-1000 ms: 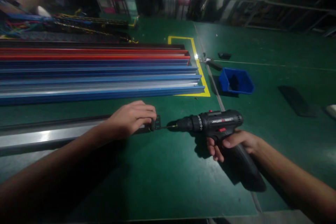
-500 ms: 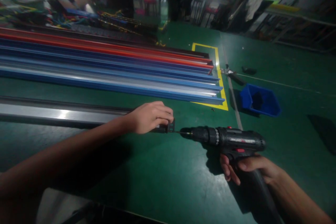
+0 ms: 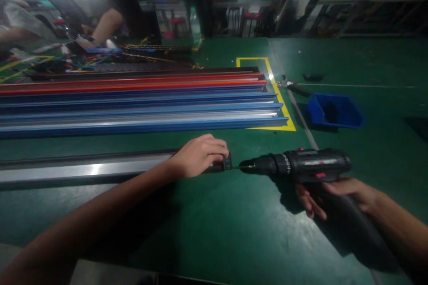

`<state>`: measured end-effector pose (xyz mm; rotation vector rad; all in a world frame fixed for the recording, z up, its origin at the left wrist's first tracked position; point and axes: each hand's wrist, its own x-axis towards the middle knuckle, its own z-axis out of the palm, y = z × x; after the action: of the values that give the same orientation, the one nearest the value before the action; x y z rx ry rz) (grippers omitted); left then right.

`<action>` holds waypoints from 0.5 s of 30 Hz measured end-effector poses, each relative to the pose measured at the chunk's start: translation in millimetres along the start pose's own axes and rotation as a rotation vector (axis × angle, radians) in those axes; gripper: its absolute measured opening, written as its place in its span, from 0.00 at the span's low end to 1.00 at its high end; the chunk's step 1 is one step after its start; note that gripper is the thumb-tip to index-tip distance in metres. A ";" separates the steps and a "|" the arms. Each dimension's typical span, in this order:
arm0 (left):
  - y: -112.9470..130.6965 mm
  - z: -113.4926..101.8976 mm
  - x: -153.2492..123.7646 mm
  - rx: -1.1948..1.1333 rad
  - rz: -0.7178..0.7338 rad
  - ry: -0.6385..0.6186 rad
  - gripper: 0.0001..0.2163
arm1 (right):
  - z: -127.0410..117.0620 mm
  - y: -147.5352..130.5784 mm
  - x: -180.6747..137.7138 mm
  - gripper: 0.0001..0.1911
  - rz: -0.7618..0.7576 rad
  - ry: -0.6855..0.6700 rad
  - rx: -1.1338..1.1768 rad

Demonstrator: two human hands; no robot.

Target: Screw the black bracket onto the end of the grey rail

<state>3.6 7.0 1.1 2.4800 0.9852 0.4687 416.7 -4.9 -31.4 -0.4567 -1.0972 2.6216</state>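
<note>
My right hand [image 3: 337, 196] is wrapped round the grip of a black cordless drill [image 3: 317, 164] with red buttons. The drill lies level and points left. Its thin bit [image 3: 236, 167] reaches a small black end bracket [image 3: 228, 161] at the right end of a long grey metal profile [image 3: 90, 168]. Over that end rests my left hand [image 3: 203, 156], its fingers closed on the bracket and the profile's tip. Exactly where the bit meets the bracket is too small to make out.
Red profiles [image 3: 200, 83] and blue profiles [image 3: 200, 121] lie beyond, ending by a yellow tape outline [image 3: 269, 71]. To the right are a blue bin [image 3: 337, 113] and pliers [image 3: 297, 88]. Coloured wires [image 3: 100, 55] and co-workers stand at the back.
The camera view has tilted and shifted, so everything sits differently in the picture. Both hands keep their holds, and the drill stays lined up with the bracket.
</note>
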 end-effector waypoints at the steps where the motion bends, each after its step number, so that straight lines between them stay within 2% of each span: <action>1: 0.3 -0.4 0.0 0.000 -0.005 -0.003 0.11 | -0.2 0.2 0.2 0.24 0.000 -0.023 0.014; 4: 1.8 -1.2 -0.6 -0.013 -0.010 -0.004 0.11 | -0.5 0.3 1.0 0.26 -0.033 -0.058 0.049; 15: -0.5 1.7 -0.9 -0.005 -0.007 0.037 0.10 | 5.5 -2.1 1.4 0.18 0.010 0.025 0.045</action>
<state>3.5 6.3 -0.7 2.4707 1.0061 0.5161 413.5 -6.5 -26.5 -0.4851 -1.0288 2.6358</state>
